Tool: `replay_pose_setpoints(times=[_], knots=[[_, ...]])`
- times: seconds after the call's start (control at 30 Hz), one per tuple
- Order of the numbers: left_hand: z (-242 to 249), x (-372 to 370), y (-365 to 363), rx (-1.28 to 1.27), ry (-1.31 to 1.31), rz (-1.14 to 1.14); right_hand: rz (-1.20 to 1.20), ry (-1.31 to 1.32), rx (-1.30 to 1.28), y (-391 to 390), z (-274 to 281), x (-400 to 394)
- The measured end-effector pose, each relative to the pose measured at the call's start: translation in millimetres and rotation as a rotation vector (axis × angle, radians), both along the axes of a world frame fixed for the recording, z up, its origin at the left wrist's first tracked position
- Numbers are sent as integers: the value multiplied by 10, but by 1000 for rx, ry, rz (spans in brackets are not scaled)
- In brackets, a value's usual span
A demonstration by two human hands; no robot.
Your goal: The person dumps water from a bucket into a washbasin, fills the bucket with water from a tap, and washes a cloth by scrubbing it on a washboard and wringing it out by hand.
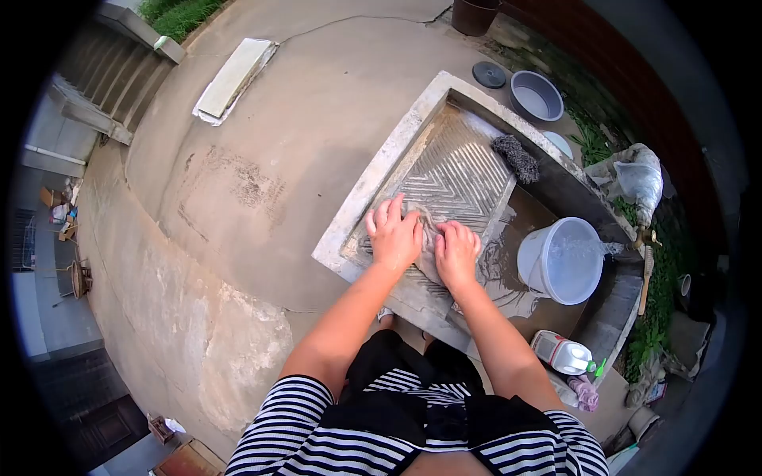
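Observation:
A wet grey-brown cloth (427, 238) lies bunched on the ridged washing slab (460, 163) of a concrete sink. My left hand (394, 234) presses on the cloth's left part, fingers curled a little and apart. Against its right side rests my right hand (456, 250), with bent fingers gathered on the fabric. Both hands are close together at the near end of the ridges. More cloth, or its wet folds, spreads into the basin below my right hand.
In the basin stands a white bucket (562, 260) under running water from a tap (647, 236). A dark scrubber (516, 159) lies on the slab's edge. A detergent bottle (562, 352) and pink cloth (583, 393) are at the near rim; a grey basin (536, 96) is beyond.

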State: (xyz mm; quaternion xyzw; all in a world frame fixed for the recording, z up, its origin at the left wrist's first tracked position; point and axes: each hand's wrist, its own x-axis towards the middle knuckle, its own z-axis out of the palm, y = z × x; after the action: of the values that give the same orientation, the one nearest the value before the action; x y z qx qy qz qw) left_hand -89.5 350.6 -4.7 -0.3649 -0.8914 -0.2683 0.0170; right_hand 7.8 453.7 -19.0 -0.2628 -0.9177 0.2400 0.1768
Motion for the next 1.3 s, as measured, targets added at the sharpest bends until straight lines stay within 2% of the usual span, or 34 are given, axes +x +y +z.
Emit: replay_pose_setpoints(times=[0.03, 0.07, 0.17, 0.27, 0.33, 0.43, 0.47, 0.53, 0.6, 0.67, 0.8, 0.87, 0.9, 1.03, 1.17, 1.2, 1.23, 1.3], knots=[[41, -19, -18, -67, 108, 66, 18, 13, -27, -20, 15, 37], [-50, 44, -48, -78, -32, -25, 3, 45, -6, -47, 4, 73], [-236, 195, 18, -110, -34, -171, 12, 1, 14, -35, -68, 39], [-282, -139, 312, -93, -23, -245, 91, -21, 76, 335, -153, -354], [-183, -375, 650, 0, 222, -135, 10, 9, 144, 630, -203, -649], [-213, -475, 876, -4, 193, -131, -110, 93, 221, 759, -226, -761], [-208, -415, 814, -96, 77, -148, -110, 90, 218, 723, -212, -694], [-81, -192, 550, -121, -96, -134, -9, 63, 202, 525, -151, -393], [-45, 29, 186, -78, -15, -248, 54, 32, 71, 220, -84, -26], [-107, 166, 46, -70, 41, -311, 63, 47, 58, 43, -73, 168], [-171, -33, 229, -133, -60, -326, 92, -30, 56, 204, -31, -69], [-130, -29, 239, 5, 92, -332, 104, -30, 28, 222, -60, -46], [-145, -6, 228, -4, 90, -322, 114, -30, 19, 207, -61, -36], [-177, -62, 198, 9, -37, -346, 123, -33, 35, 234, -17, -42], [-178, -95, 155, 277, -188, -227, 233, -64, -66, 363, 72, 55], [-183, -94, 137, 387, -258, -164, 289, -100, -165, 417, 135, 88], [-171, -97, 119, 388, -253, -156, 346, -138, -264, 464, 194, 120], [-152, -101, 98, 405, -266, -122, 355, -89, -183, 528, 291, 192]])
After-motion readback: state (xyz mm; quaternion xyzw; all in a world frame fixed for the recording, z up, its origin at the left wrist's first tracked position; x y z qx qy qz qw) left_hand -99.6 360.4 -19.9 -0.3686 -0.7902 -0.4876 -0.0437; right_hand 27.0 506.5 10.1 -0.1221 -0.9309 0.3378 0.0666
